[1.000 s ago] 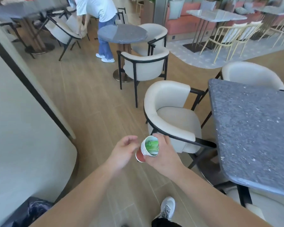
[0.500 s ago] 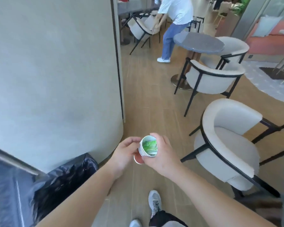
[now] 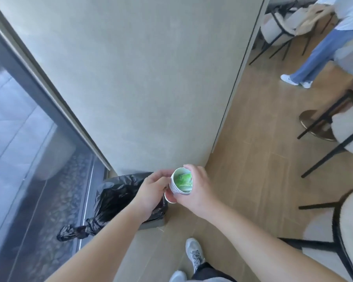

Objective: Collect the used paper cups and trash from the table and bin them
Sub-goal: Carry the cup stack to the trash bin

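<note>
Bin [image 3: 118, 192] mouth open; wall [image 3: 151, 78] tight behind, chairs [image 3: 346, 127] right.

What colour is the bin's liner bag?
Glossy black plastic liner bag, seen in the head view.

There is a single view, from a wide-angle camera on the person's head, tilted steeply down. It sits close above both forearms, looking onto the wooden floor [image 3: 253, 169], a grey wall [image 3: 141, 78] and the lined bin [image 3: 118, 196] at its foot.
</note>
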### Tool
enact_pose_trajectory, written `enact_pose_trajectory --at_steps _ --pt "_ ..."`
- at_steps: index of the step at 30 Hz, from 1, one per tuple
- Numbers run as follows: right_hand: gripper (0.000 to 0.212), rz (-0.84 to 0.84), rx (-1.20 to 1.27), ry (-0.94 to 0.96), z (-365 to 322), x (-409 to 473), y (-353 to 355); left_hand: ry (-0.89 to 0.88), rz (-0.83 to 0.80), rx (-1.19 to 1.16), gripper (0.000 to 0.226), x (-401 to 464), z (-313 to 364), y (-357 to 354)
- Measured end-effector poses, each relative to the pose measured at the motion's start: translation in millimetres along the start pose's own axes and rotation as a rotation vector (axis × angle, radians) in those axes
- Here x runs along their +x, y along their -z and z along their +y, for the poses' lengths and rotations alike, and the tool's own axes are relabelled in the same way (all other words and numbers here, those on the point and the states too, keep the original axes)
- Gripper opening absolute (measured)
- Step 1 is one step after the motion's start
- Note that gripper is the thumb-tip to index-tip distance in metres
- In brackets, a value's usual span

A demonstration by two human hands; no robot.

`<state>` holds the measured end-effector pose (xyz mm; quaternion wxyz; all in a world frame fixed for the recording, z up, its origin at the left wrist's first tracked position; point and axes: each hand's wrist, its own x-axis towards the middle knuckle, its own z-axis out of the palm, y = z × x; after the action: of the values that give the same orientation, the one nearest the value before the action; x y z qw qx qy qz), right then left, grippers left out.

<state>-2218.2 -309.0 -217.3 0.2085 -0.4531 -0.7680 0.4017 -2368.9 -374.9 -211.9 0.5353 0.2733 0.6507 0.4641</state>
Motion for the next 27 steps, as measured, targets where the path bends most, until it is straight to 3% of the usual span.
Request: enact_pose_trajectory --at_steps 13,22,27 --pt "0.089 -0.338 0.019 0.293 -24.3 77.3 -18.8 -0.019 0.441 -0.129 0.032 6.3 1.5 33.5" --pt "0.086 -0.473 0.017 0.378 -43.1 94.4 -48.3 -0.014 0.574 -0.173 0.031 -9.1 3.2 56.7" --pt "0.081 -0.476 0.012 0.395 -56.3 100.1 -66.4 -0.030 0.571 -0.227 0.028 -9.5 5.1 75.5"
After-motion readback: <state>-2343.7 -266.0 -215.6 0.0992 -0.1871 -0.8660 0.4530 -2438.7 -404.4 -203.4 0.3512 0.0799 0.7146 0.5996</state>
